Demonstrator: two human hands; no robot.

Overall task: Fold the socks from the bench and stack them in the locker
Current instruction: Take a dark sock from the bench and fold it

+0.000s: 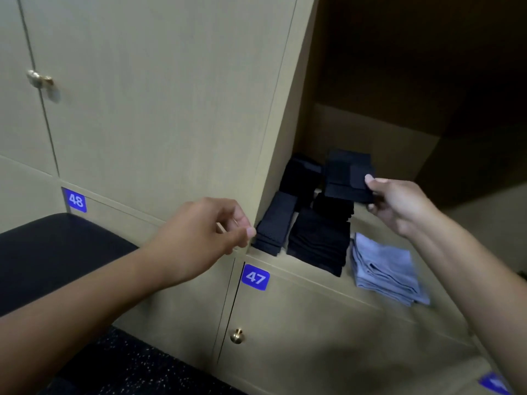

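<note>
One folded black sock (346,178) is being pinched by the right hand (399,206) directly above the rear dark stack (332,208) inside the locker (379,138), while the left hand (199,232) is being held loosely curled, empty, beside the locker's edge.

Lockers: "48" tag (76,200), "47" tag (255,277); third unreadable.

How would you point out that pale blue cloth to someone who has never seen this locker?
Find the open locker above the blue label 47. On its shelf, dark sock stacks lie at the left; the pale blue cloth lies folded right of them, at the front edge. It is the only light-coloured item there.
</note>
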